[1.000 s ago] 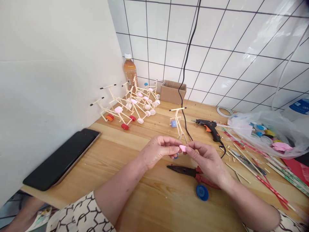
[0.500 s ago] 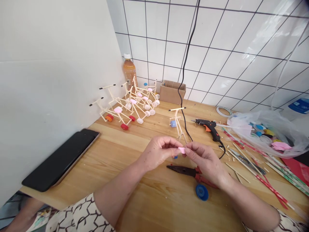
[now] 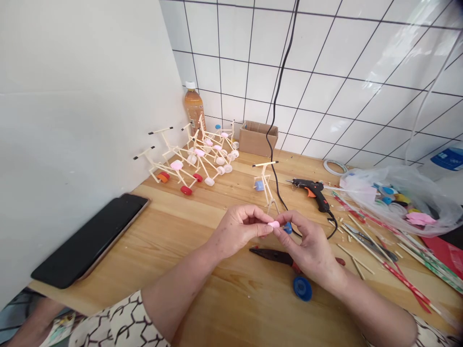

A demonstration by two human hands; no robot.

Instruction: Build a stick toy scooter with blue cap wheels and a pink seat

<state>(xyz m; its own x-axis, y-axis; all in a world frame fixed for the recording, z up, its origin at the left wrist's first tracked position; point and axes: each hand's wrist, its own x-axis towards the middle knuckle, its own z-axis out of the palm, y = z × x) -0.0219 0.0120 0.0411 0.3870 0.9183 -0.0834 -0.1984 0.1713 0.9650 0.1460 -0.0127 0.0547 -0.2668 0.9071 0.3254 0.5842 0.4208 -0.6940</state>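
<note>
A small pink piece (image 3: 274, 224) is pinched between the fingertips of the left hand (image 3: 237, 230) and the right hand (image 3: 307, 243), above the middle of the wooden table (image 3: 202, 294). A small blue cap (image 3: 288, 228) is seen at the right fingers; whether it is grasped cannot be told. Pliers (image 3: 272, 255) are laid just under the hands, a blue lid (image 3: 302, 288) nearer, and a glue gun (image 3: 313, 189) farther right.
</note>
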